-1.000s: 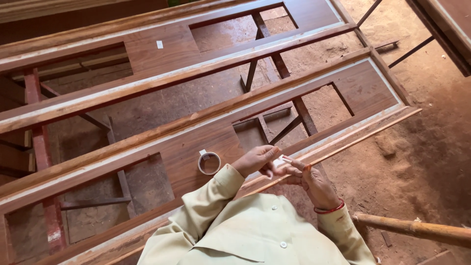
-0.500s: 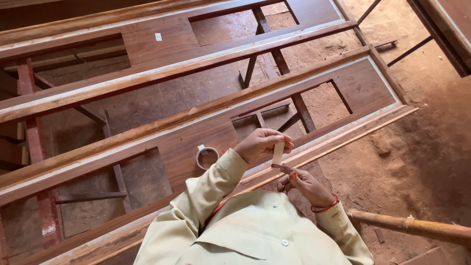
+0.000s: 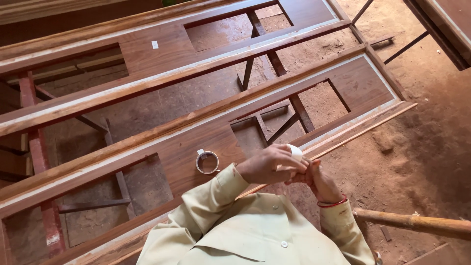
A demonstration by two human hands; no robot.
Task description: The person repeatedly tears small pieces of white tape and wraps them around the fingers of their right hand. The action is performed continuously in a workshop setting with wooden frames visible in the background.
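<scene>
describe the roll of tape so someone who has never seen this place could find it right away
Find the long wooden door frame lying flat on stands nearest the person. On its solid middle panel, just beyond the person's left hand, lies the roll of tape. It is the only small pale ring there, lying flat.

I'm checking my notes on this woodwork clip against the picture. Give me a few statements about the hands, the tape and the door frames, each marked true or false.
1. The left hand holds a whitish strip of tape at its fingertips. True.
2. The roll of tape lies on the dirt floor. False: it lies on the wooden panel of the near door frame.
3. The right hand is close up against the left hand. True.
4. The right hand rests on the roll of tape. False: the roll lies apart, left of both hands.
5. A red bangle is on the right wrist. True.
</scene>
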